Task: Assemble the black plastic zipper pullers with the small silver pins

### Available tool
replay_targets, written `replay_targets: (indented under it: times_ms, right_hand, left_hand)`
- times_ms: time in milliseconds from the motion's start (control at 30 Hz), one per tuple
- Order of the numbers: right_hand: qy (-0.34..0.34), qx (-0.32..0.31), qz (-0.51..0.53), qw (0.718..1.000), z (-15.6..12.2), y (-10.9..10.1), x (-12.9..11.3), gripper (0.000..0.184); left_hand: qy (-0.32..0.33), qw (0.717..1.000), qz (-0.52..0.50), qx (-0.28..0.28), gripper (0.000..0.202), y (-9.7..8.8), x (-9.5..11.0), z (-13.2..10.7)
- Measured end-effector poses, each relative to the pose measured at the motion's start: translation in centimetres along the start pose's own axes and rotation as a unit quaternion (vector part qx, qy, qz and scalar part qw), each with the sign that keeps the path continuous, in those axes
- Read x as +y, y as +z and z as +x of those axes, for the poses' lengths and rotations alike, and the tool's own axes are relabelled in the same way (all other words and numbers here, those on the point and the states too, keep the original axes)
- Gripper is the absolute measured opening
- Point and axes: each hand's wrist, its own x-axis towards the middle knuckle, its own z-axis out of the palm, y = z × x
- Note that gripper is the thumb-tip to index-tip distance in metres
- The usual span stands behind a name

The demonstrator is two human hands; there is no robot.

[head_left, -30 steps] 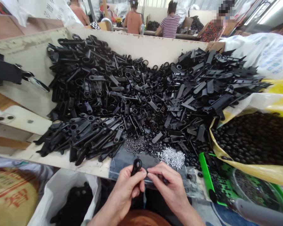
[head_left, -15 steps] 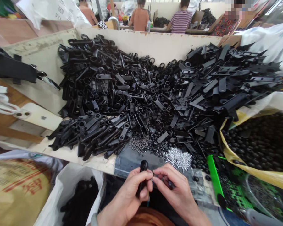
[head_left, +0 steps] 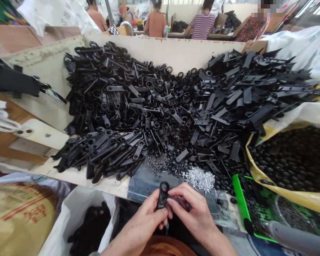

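Note:
My left hand (head_left: 151,212) is closed around a black plastic handle piece (head_left: 162,201), its ring end pointing up and away from me. Against the piece's right side, the thumb and fingertips of my right hand (head_left: 193,209) are pinched together; what they hold is too small to make out. A small dark round part (head_left: 187,205) shows under the right hand's curled fingers. Just beyond my hands lie a heap of silver pins (head_left: 200,179), a patch of small grey-brown parts (head_left: 156,163) and small black rings (head_left: 176,165).
Black ring-ended pieces (head_left: 114,89) and flat black pieces (head_left: 245,92) fill the wooden-walled bin (head_left: 162,48). At right are a yellow-edged sack (head_left: 256,174) of black beads and a green tray (head_left: 240,199). A white sack (head_left: 62,213) stands low left, near a phone (head_left: 44,133). Several people sit beyond.
The handle piece has turned in my left hand, so its ring and hollow face now show. My right fingertips have shifted slightly left against it. The view has moved a little.

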Motion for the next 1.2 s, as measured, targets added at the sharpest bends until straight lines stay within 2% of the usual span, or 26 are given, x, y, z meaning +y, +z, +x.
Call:
replay_targets:
  times_ms: [167,367,500,667,767,867,967,1100,1200]
  right_hand:
    - [0.021,-0.009,-0.008,1.0,0.4,0.5,-0.3,0.008]
    - [0.07,0.009,0.008,0.997,0.0,1.0,-0.4,0.015]
    - [0.07,0.009,-0.005,0.997,-0.4,1.3,-0.6,0.019]
    - [0.04,0.01,-0.022,0.999,-0.6,1.4,-1.3,0.025]
    - [-0.003,-0.008,-0.078,0.997,-0.7,1.4,-1.6,0.019]
    - [-0.054,-0.034,-0.153,0.986,-0.7,1.3,-1.6,0.023]
    - [-0.074,-0.063,-0.195,0.976,-0.5,1.1,-1.4,0.027]
    - [-0.084,-0.076,-0.203,0.973,-0.2,1.2,-1.1,0.03]
    - [-0.085,-0.072,-0.212,0.971,-0.1,1.3,-0.9,0.032]
  left_hand:
    - [0.013,0.997,0.074,0.026,0.06,-0.4,-0.5,0.4]
    - [0.039,0.991,0.097,0.089,0.066,-1.2,-1.9,1.0]
    - [0.048,0.986,0.137,0.084,0.059,-0.8,-1.5,1.0]
    - [0.074,0.972,0.215,0.065,0.036,-0.4,-0.5,0.5]
    - [0.091,0.957,0.269,0.057,0.026,-0.7,-0.2,0.5]
    - [0.129,0.941,0.31,0.042,0.03,-1.2,-0.1,0.9]
    - [0.144,0.933,0.328,0.043,0.034,-1.8,-0.5,1.3]
    - [0.159,0.938,0.3,0.063,0.041,-2.3,-1.6,1.7]
    - [0.157,0.944,0.285,0.053,0.044,-2.2,-2.0,2.0]
